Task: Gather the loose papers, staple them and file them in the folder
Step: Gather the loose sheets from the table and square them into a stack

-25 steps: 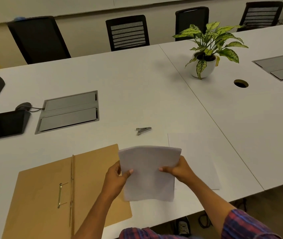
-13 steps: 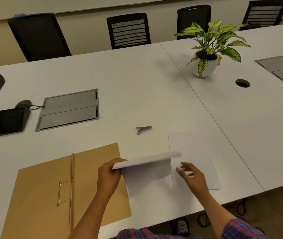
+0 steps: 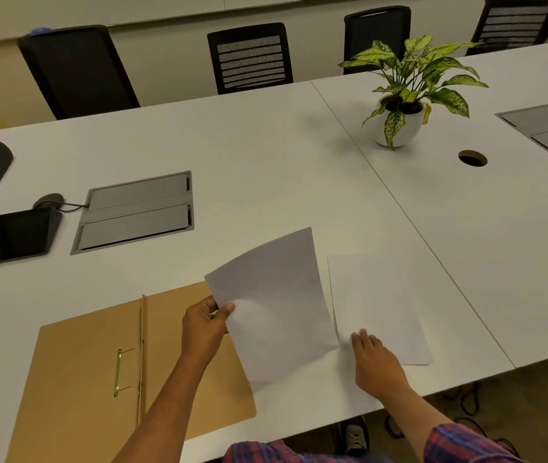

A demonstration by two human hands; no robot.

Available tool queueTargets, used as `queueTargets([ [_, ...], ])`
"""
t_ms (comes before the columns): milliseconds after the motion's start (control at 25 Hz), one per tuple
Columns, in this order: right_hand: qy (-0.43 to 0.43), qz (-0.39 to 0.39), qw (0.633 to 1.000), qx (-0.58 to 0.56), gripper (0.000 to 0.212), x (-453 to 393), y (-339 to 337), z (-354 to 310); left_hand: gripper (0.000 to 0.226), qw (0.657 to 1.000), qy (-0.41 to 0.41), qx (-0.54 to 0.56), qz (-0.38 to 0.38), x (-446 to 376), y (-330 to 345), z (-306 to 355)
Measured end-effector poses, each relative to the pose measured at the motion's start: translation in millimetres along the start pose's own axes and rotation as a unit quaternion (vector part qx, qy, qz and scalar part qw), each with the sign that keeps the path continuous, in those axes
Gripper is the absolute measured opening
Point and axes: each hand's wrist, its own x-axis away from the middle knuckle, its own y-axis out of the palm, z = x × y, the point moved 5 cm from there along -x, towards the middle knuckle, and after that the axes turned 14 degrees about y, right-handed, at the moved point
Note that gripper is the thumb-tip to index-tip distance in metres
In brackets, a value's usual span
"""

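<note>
My left hand (image 3: 204, 329) pinches a stack of white papers (image 3: 272, 305) by its left edge and holds it tilted above the table, over the right part of the open brown folder (image 3: 78, 389). The folder lies flat at the near left, its brass fastener (image 3: 118, 372) showing. A single white sheet (image 3: 379, 305) lies flat on the table to the right. My right hand (image 3: 374, 359) rests with spread fingers on that sheet's near left corner. The stapler is hidden behind the raised stack.
A potted plant (image 3: 402, 91) stands at the back right, beside a round cable hole (image 3: 472, 158). A grey cable hatch (image 3: 135, 212), a dark tablet (image 3: 8, 236) and a mouse (image 3: 48, 199) sit at the left. Black chairs line the far side. The table's front edge is near.
My right hand let go of the stack and moved down onto the loose sheet at the right. My left hand alone raised and tilted the stack, which now covers the stapler.
</note>
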Motion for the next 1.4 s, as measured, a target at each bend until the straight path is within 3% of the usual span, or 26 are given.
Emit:
queueTargets([
  [160, -0.004, 0.047, 0.999, -0.007, 0.067, -3.9, -4.3, 4.8, 0.020, 1.000, 0.005, 0.005, 0.003, 0.5, -3.2, -2.1],
  [240, 0.087, 0.070, 0.986, -0.123, 0.061, -7.6, -21.7, 10.4, 0.023, 1.000, 0.007, 0.010, -0.004, 1.1, -1.8, -1.0],
  [320, 0.191, 0.113, 0.927, -0.302, 0.046, -7.5, -46.8, 15.3, 0.026, 1.000, 0.009, 0.013, -0.012, 1.2, -0.3, 0.6],
  [400, 0.211, 0.174, 0.852, -0.447, 0.031, -1.7, -77.1, 9.0, 0.028, 1.000, 0.008, 0.020, -0.013, -1.5, 0.9, -1.3],
  [480, 0.145, 0.256, 0.818, -0.494, 0.028, 9.2, -112.6, -6.6, 0.030, 1.000, 0.007, 0.022, -0.015, -3.2, 6.0, 0.3],
  [600, -0.097, 0.373, 0.840, -0.382, 0.029, 31.5, -145.0, -52.2, 0.039, 1.000, 0.013, 0.003, -0.014, -5.0, 14.3, 8.6],
  [760, -0.290, 0.339, 0.858, -0.256, 0.042, 48.6, -129.1, -100.9, 0.087, 0.997, 0.060, 0.018, -0.036, -9.3, 22.3, 20.3],
  [920, -0.394, 0.338, 0.841, -0.152, 0.030, 73.4, -114.9, -117.5, 0.060, 0.998, 0.050, 0.035, -0.021, -11.9, 23.6, 25.5],
  [1080, -0.427, 0.323, 0.838, -0.106, 0.032, 75.9, -110.0, -118.3, 0.025, 0.995, 0.020, 0.101, 0.001, -11.9, 26.1, 26.0],
  [1200, -0.475, 0.234, 0.838, -0.132, 0.043, 73.4, -119.5, -113.3, 0.031, 0.995, 0.071, 0.075, -0.007, -10.0, 27.5, 36.7],
  [1280, -0.376, 0.179, 0.858, -0.301, 0.064, 54.7, -142.2, -98.7, 0.048, 0.992, 0.079, 0.099, -0.019, -9.6, 25.4, 41.9],
  [1360, -0.150, 0.166, 0.838, -0.498, 0.085, 18.7, -158.9, -71.4, 0.072, 0.984, 0.067, 0.159, -0.039, -11.7, 21.4, 42.6],
  [1400, -0.056, 0.123, 0.816, -0.562, 0.097, 1.8, -160.8, -62.0, 0.082, 0.979, 0.054, 0.189, -0.052, -12.5, 20.5, 42.1],
])
